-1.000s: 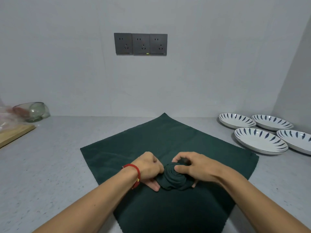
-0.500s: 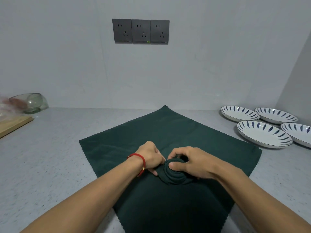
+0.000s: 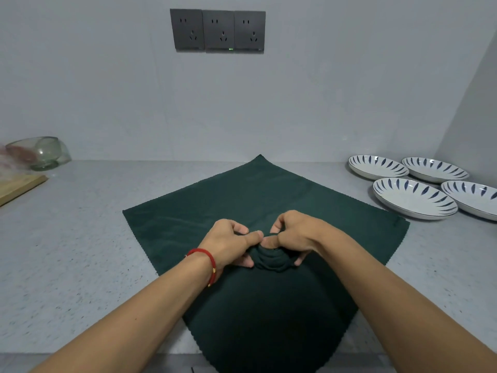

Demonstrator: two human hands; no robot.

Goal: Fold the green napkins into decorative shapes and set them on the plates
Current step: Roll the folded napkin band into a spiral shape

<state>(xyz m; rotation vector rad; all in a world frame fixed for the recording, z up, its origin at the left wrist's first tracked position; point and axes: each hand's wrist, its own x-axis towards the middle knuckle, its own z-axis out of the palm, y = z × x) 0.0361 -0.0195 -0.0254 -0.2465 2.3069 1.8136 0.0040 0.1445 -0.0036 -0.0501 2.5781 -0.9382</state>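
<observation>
Two forearms reached in from the near edge, and we saw a red cord bracelet [image 3: 207, 261] on the left wrist. Our left hand [image 3: 230, 242] and right hand [image 3: 294, 235] met over a rolled napkin [image 3: 270, 261], a dark green coil whose layers wound round like a rose, sitting slightly squashed and rounded. Left fingers [image 3: 242, 228] were curled in, the thumb pressed to the top of the roll; right fingers [image 3: 278, 224] curled round its far side, and the right thumb met the left thumb tip to tip. Both hands grasped the roll between them.

It sat on a flat napkin [image 3: 188, 227] of the same deep green, spread as a diamond on the speckled grey counter [image 3: 80, 251], one corner pointing to the wall, its edges finely zigzagged.

Farther right, well apart from the cloth, four white plates [image 3: 414, 200] with dark blue leaf marks round their rims lay close together. Far left we saw a wooden board [image 3: 18, 185] and a tilted glass bowl [image 3: 45, 152]. On the wall above were three dark sockets [image 3: 217, 30].
</observation>
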